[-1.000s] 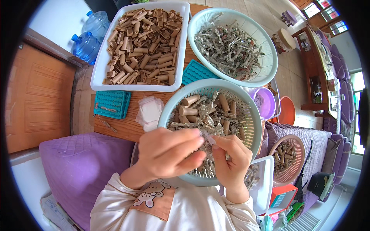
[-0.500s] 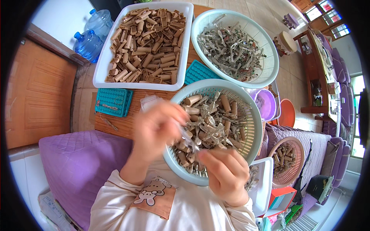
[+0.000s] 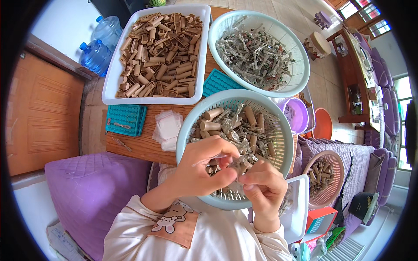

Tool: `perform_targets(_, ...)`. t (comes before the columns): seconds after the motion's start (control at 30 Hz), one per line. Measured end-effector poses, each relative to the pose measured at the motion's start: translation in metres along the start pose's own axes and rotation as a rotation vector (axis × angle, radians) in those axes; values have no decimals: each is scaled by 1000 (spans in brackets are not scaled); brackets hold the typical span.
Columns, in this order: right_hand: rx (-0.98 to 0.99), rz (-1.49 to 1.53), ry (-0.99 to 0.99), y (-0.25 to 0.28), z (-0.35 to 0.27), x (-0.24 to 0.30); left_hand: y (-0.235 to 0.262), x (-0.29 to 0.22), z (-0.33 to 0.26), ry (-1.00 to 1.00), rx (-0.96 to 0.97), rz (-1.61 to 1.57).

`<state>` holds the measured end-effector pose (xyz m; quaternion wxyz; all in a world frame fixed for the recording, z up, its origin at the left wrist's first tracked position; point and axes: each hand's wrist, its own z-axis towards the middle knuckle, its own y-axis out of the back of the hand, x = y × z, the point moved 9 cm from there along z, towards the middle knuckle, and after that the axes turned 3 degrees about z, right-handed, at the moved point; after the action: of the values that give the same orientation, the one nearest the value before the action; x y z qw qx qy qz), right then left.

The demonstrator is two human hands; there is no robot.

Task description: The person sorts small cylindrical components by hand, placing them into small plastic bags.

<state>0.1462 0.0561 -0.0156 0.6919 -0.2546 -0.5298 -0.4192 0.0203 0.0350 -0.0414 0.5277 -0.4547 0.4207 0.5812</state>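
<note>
Your left hand (image 3: 202, 172) and right hand (image 3: 264, 185) pinch narrowly, seemingly on a thin clear wrapper (image 3: 236, 188) held between them, above the near side of the round basket (image 3: 288, 143) of brown tubes (image 3: 250, 116). You appear to be working the wrapper with your fingertips; the next move calls for a light, steady two-handed pinch.

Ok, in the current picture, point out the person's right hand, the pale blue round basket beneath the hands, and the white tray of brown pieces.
Right hand (image 3: 264, 186): head view, middle of the hand.
Pale blue round basket (image 3: 288, 145): head view, right side of its rim.
White tray (image 3: 148, 100): head view, its near rim.
</note>
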Motion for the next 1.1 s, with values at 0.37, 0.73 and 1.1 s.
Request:
perform_targets(0.37,-309,1136,-485,-24,-29,-57,3,-21,-21,-378,-236,370)
perform_targets(0.73,-695,229,-376,91,-105,-55,96,-39,-19,-321,-88,717)
perform_targets(1.1,-356,-1088,-951,201,-211,-81,235,48,-44,-99,-432,-1056)
